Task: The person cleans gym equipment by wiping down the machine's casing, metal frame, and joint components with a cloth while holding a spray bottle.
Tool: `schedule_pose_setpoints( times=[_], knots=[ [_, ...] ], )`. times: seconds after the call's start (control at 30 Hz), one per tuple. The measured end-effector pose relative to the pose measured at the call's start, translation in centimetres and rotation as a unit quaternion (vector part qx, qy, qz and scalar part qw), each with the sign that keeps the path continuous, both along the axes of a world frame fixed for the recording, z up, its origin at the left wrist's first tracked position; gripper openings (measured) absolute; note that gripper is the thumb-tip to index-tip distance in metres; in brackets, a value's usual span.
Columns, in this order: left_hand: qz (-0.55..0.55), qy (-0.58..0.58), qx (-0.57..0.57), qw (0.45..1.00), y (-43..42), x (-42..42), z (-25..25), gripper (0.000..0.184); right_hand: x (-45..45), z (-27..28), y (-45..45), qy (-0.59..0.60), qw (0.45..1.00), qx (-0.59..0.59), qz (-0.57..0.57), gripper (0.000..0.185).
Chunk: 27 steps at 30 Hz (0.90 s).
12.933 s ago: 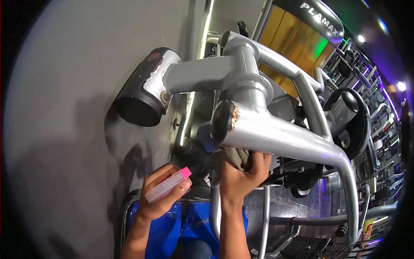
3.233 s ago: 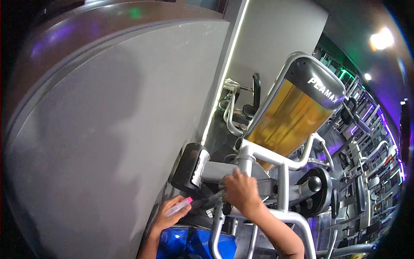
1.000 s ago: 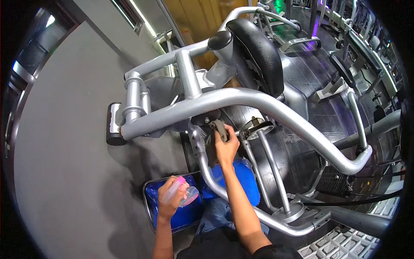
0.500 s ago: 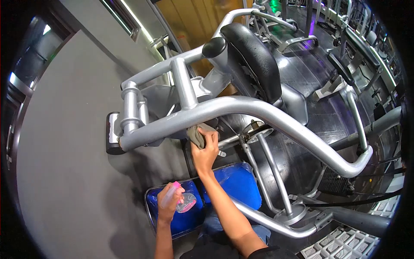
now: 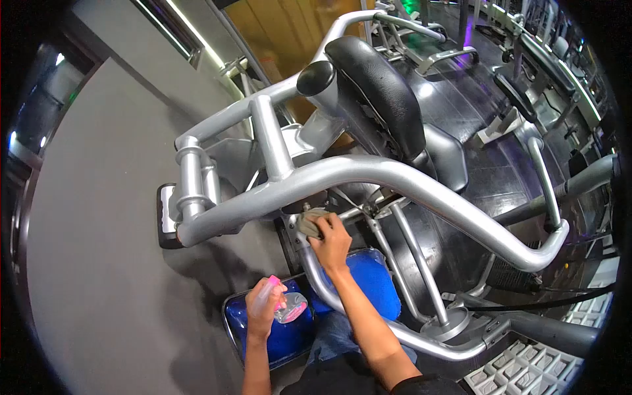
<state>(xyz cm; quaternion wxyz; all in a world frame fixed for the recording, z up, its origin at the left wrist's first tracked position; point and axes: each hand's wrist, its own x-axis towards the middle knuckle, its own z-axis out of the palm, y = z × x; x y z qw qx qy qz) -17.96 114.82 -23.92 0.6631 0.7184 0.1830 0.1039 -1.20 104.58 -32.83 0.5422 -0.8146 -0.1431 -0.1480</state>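
Note:
My right hand (image 5: 332, 242) is closed on a grey-brown cloth (image 5: 311, 224), which it presses near the bolted joint of a lower silver tube, just under the big curved frame tube (image 5: 368, 169) of a gym machine. Lower down, my left hand (image 5: 261, 304) grips a clear spray bottle (image 5: 291, 308) with a pink spray head (image 5: 272, 282). The bottle is tilted over a blue padded seat (image 5: 263, 326) and touches nothing else that I can see. Part of the cloth is hidden behind my right fingers.
Above the tube stands the machine's black backrest (image 5: 378, 92), with a black seat pad (image 5: 444, 158) beside it. A grey wall (image 5: 105, 217) runs along the left. White lattice crates (image 5: 526, 368) lie at bottom right. Other machines stand on the dark floor behind.
My right hand and the cloth have moved down and slightly right, away from the curved tube's underside to the lower tube's joint. The left hand with the bottle has barely shifted.

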Motion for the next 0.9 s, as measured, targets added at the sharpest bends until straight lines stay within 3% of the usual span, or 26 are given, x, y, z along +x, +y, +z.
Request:
schedule_pose_setpoints(
  times=[0.07, 0.17, 0.27, 0.4, 0.57, 0.7, 0.8, 0.87, 0.9],
  knots=[
    [0.013, 0.009, -0.017, 1.0, -0.1, 0.8, -0.3, 0.022, 0.5, -0.1, -1.4, 0.056, 0.997, 0.042, -0.038, 0.042],
    [0.014, 0.033, -0.02, 0.999, 0.2, 2.3, -1.1, 0.03, 2.1, -0.2, -1.8, 0.045, 0.98, 0.16, -0.105, 0.041],
    [-0.017, 0.033, -0.029, 0.999, 0.6, 4.1, -1.2, 0.028, 2.1, 2.0, -0.8, -0.007, 0.978, 0.205, -0.038, 0.039],
    [-0.094, 0.03, 0.032, 0.995, 1.8, 5.4, -0.9, 0.025, 1.1, 0.7, 1.4, 0.001, 0.976, 0.201, -0.088, 0.044],
    [-0.135, -0.014, 0.001, 0.991, 2.7, 7.5, -0.6, 0.026, 1.1, -1.3, -0.5, 0.064, 0.981, 0.157, -0.094, 0.041],
    [-0.15, -0.031, -0.025, 0.988, 2.8, 8.9, -1.4, 0.032, 3.3, -2.8, -3.1, 0.114, 0.963, 0.153, -0.191, 0.039],
    [-0.13, -0.029, -0.02, 0.991, 2.1, 9.2, -2.3, 0.032, 5.9, 1.9, -4.8, 0.103, 0.981, 0.132, -0.101, 0.04],
    [-0.113, -0.025, -0.015, 0.993, 1.5, 8.7, -2.3, 0.032, 7.2, 4.4, -5.2, 0.268, 0.959, 0.081, 0.052, 0.039],
    [-0.099, -0.017, -0.02, 0.995, 1.1, 8.4, -2.4, 0.032, 7.5, 4.0, -5.1, 0.267, 0.959, 0.08, 0.057, 0.039]
  ],
)
